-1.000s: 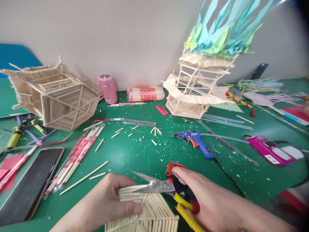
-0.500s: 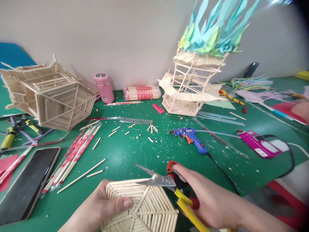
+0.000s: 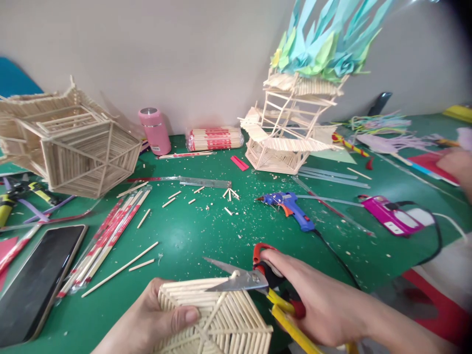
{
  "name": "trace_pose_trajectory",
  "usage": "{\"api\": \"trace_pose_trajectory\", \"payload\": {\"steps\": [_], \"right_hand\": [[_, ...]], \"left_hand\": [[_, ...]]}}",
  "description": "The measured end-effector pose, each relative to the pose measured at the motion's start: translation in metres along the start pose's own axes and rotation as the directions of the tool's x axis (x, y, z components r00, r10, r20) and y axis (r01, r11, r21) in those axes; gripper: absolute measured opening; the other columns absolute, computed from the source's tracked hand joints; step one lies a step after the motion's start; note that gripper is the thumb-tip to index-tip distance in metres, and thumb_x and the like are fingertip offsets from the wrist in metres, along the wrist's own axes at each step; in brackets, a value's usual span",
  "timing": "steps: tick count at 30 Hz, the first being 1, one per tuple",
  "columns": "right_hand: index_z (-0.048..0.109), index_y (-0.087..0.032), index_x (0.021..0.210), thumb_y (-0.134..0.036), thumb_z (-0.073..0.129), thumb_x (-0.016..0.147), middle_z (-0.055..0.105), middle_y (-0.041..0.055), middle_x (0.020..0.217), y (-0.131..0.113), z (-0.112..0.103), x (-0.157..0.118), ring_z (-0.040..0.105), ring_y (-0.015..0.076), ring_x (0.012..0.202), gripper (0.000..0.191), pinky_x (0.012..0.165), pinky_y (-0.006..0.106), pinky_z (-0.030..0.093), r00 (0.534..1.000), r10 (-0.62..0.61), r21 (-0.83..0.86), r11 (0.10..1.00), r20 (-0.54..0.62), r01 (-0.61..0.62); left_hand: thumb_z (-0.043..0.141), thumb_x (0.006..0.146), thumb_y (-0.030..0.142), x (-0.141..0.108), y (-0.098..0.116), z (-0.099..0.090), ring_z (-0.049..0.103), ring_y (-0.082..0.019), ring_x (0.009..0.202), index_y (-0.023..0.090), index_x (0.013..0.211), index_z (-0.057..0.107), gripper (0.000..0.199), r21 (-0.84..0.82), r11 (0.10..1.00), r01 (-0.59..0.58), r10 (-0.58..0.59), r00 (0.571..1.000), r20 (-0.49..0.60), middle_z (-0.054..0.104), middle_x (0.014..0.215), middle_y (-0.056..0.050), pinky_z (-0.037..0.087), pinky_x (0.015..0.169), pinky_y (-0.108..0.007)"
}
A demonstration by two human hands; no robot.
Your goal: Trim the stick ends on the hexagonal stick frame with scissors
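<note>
My left hand (image 3: 151, 314) grips the left side of a hexagonal panel of thin wooden sticks (image 3: 236, 314), thumb pressed on its top face. In my right hand (image 3: 313, 290) is a pair of scissors (image 3: 245, 281) with red and black handles. Their blades are parted around a stick end at the panel's upper edge. A yellow handle (image 3: 291, 329) juts out below my right hand; whether it belongs to the scissors I cannot tell. Beyond the hands lies a blue glue gun (image 3: 289, 206) on the green table (image 3: 206, 236).
A stick lantern frame (image 3: 88, 157) stands left, another with blue paper leaves (image 3: 291, 132) at the back. A pink bottle (image 3: 155, 130), phone (image 3: 40, 285), bagged sticks (image 3: 106, 236) and magenta power strip (image 3: 394, 216) surround the work. Another person's hand (image 3: 457, 162) shows at right.
The view has shifted slightly, moving the background leftward. Both hands keep their holds on the panel and the scissors. The scissor blades stay at the panel's upper edge.
</note>
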State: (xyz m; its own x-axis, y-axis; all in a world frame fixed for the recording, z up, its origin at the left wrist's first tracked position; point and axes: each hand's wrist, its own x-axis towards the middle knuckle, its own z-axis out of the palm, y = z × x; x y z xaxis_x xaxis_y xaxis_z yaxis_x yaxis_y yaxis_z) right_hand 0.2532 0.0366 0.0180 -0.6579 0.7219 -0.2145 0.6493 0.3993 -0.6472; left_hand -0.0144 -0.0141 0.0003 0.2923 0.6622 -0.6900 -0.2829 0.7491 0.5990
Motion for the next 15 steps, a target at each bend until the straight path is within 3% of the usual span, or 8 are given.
{"api": "trace_pose_trajectory", "payload": {"steps": [5, 12, 15], "right_hand": [[0.048, -0.017, 0.097, -0.01, 0.053, 0.057, 0.062, 0.0144, 0.101, -0.001, -0.001, -0.001, 0.059, 0.0264, 0.089, 0.042, 0.075, 0.037, 0.048, 1.0, 0.0, 0.001, 1.0, 0.015, 0.0], [0.049, -0.014, 0.1, -0.012, 0.052, 0.058, 0.061, 0.0164, 0.103, -0.001, -0.005, -0.001, 0.058, 0.0273, 0.092, 0.043, 0.078, 0.038, 0.047, 1.0, 0.003, -0.003, 1.0, 0.016, -0.003], [0.049, -0.015, 0.1, -0.011, 0.052, 0.057, 0.062, 0.0152, 0.1, -0.004, -0.009, -0.001, 0.059, 0.0267, 0.09, 0.043, 0.077, 0.037, 0.047, 1.0, -0.002, -0.027, 1.0, 0.012, 0.003]], "left_hand": [[0.082, 0.058, 0.029, 0.002, -0.005, -0.005, 0.067, -0.021, 0.073, 0.017, 0.071, 0.065, 0.024, 0.029, 0.999, -0.019, 0.02, 0.999, -0.038, 0.074, 0.074, -0.002, 0.051, 0.07, -0.033], [0.085, 0.046, 0.04, 0.001, -0.011, -0.001, 0.061, -0.015, 0.063, 0.019, 0.063, 0.064, 0.035, 0.117, 0.992, -0.048, 0.071, 0.976, -0.206, 0.068, 0.062, 0.003, 0.048, 0.059, -0.022], [0.081, 0.05, 0.046, 0.002, -0.012, -0.002, 0.055, -0.013, 0.056, 0.016, 0.059, 0.064, 0.035, 0.231, 0.97, -0.075, 0.115, 0.98, -0.165, 0.062, 0.055, 0.002, 0.045, 0.055, -0.022]]}}
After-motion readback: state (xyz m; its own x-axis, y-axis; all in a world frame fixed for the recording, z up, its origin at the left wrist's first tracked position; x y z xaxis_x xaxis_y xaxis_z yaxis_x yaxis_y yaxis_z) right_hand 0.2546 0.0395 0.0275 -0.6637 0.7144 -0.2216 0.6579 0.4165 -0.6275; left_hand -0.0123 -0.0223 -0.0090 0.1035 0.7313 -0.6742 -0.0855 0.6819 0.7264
